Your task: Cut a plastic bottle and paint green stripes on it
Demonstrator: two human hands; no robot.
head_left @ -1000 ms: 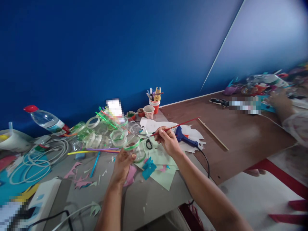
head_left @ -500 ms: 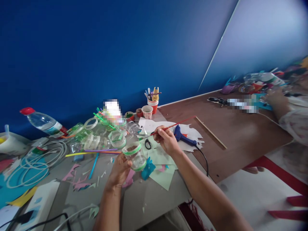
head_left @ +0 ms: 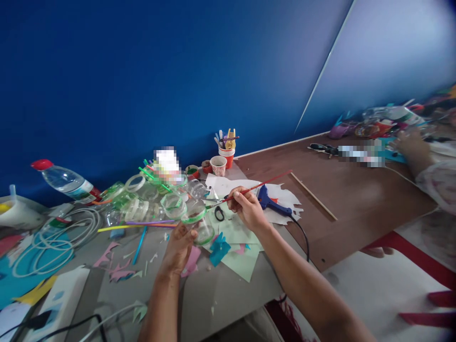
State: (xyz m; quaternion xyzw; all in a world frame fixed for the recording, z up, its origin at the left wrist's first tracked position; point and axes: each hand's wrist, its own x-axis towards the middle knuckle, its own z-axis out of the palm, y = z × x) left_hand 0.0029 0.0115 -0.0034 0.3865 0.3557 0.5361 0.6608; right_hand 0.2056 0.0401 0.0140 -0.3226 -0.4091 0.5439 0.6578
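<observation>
A clear plastic cup with green bands at its rim and base is in my left hand, fingers wrapped round its side. It is tilted above the grey table. My right hand pinches a red-handled paintbrush, its bristle end pointing left, at the cup's green rim. I cannot tell whether the bristles touch it. Below the right hand are scissors with a black handle on pale green paper. A blue glue gun lies just right of that hand on white paper.
Clear plastic pieces, straws and a red-capped bottle crowd the left. Paint cups and a cup of brushes stand by the wall. A wooden stick lies on the brown table; another person's hand is at far right.
My left hand has raised and turned the cup slightly, bringing its rim closer to the brush tip. My right hand has hardly moved.
</observation>
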